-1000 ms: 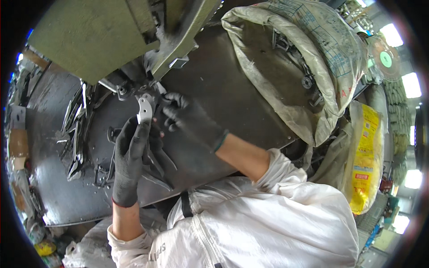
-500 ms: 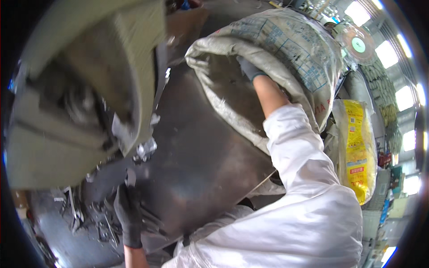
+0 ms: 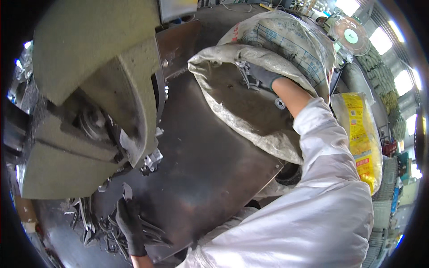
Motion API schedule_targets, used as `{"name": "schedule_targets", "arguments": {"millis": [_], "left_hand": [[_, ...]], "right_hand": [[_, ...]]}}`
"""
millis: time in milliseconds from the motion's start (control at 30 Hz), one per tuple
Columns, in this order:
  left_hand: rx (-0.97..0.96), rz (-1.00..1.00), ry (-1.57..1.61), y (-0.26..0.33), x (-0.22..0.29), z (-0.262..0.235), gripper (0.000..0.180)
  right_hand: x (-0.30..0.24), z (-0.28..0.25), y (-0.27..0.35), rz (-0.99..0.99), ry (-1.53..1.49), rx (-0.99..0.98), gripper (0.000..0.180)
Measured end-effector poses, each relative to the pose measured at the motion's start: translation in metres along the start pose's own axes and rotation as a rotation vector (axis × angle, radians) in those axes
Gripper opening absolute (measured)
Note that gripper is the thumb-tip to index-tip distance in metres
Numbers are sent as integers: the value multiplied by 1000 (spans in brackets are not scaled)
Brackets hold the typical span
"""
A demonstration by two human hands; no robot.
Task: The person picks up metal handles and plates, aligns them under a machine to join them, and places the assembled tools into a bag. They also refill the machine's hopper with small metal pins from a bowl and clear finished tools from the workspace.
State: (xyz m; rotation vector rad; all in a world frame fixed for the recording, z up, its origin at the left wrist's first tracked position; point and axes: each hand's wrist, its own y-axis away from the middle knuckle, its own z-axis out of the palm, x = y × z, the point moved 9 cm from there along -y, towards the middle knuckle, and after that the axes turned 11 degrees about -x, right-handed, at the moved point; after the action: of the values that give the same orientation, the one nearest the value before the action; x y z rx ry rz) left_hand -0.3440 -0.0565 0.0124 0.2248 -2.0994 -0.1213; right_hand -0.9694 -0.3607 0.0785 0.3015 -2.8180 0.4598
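My left hand (image 3: 129, 221), in a dark grey glove, is closed on a flat metal piece (image 3: 128, 191) whose curved silvery tip sticks out past the fingers. It is just right of a heap of slender dark metal parts (image 3: 89, 221) on the steel table. My right hand (image 3: 263, 76), gloved in grey, reaches inside the mouth of a big woven sack (image 3: 223, 114). Several thin silvery metal parts (image 3: 244, 73) show at its fingertips and appear gripped there. A small round metal disc (image 3: 279, 103) lies below my right wrist in the sack.
A large olive-green machine (image 3: 89, 152) stands over the left of the steel table (image 3: 192, 165). A metal fitting (image 3: 153, 161) is at its lower edge. A yellow-and-white bag (image 3: 359, 134) stands to the right, with a round fan (image 3: 351, 35) behind the sack.
My right hand has shifted slightly right in the sack, and metal parts now show at its fingers. The view has moved a little. My left hand keeps its metal piece near the heap.
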Motion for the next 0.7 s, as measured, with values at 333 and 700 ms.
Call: {"name": "schedule_targets", "arguments": {"millis": [333, 700], "left_hand": [[-45, 67, 101, -7, 1, 10, 26], [-17, 150, 77, 6, 19, 6, 30]], "right_hand": [[-132, -134, 99, 33, -124, -239, 69], [-175, -112, 137, -275, -458, -207, 42]]}}
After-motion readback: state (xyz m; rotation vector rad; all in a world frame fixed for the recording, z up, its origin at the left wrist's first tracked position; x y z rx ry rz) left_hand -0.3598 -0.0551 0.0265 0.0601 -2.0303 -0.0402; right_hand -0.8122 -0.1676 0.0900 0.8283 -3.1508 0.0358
